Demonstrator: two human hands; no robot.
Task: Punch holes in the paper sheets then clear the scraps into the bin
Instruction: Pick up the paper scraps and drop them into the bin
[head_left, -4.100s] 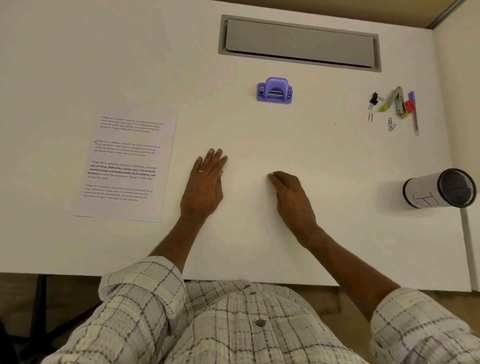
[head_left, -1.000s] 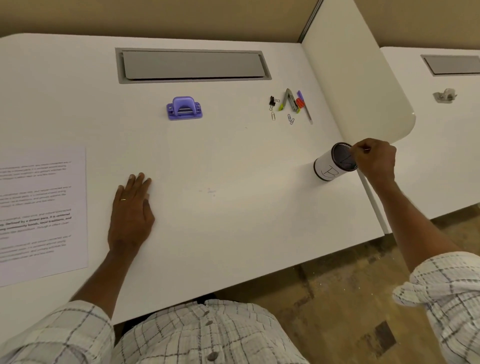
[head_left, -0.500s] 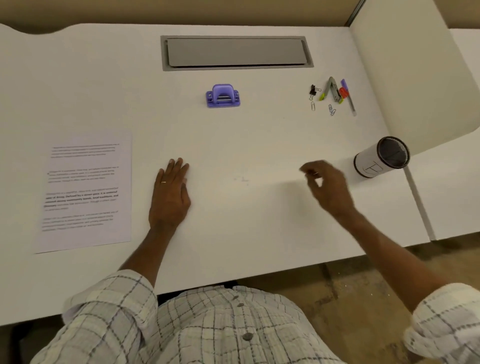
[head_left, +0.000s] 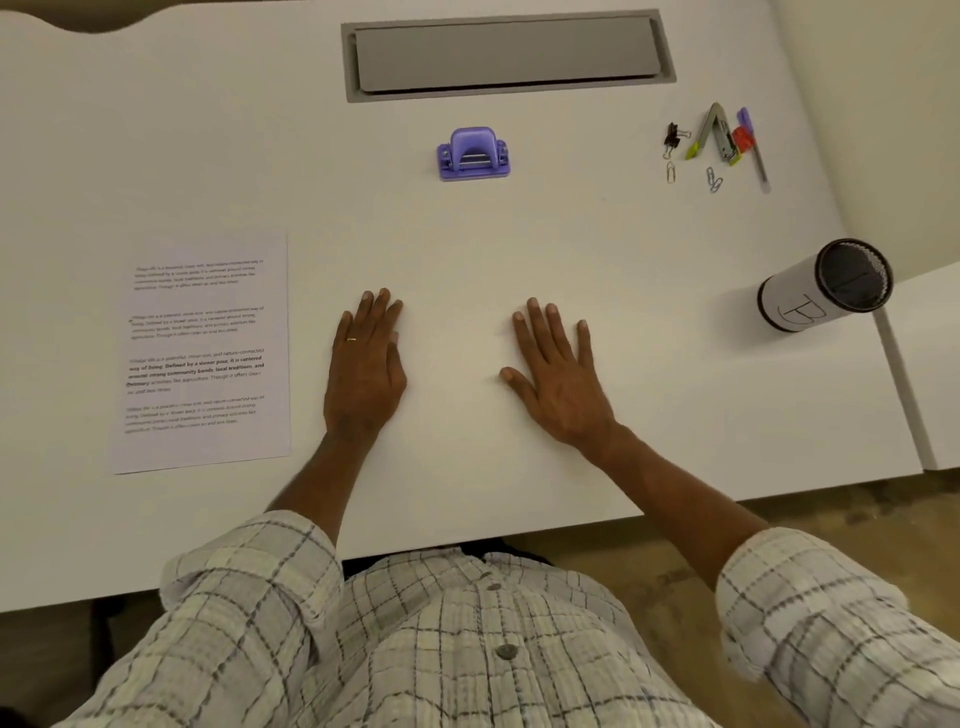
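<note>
Paper sheets (head_left: 202, 353) lying left on worktop (head_left: 208, 156), just beside left hand (head_left: 366, 364), flat, fingers (head_left: 382, 312) pressed together; purple punch (head_left: 472, 154) beyond, untouched; right hand (head_left: 558, 379) flat, fingers (head_left: 540, 327) spread, both apparently resting; bin (head_left: 826, 286) far right, placed likely for scraps.

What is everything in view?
white desk: one, white, underneath
grey cable hatch: one, grey, desk's back
purple plastic hole punch: one, purple, centre back
printed paper sheets: number unclear, white, left
black binder clip: one, black, back right
wire paper clips: about three, silver and blue, beside it
grey stapler: one, grey and lime, back right
purple pen: one, purple, rightmost
cylindrical mesh bin: one, black, white wrap, right edge
left hand: flat on desk
right hand: flat on desk
</note>
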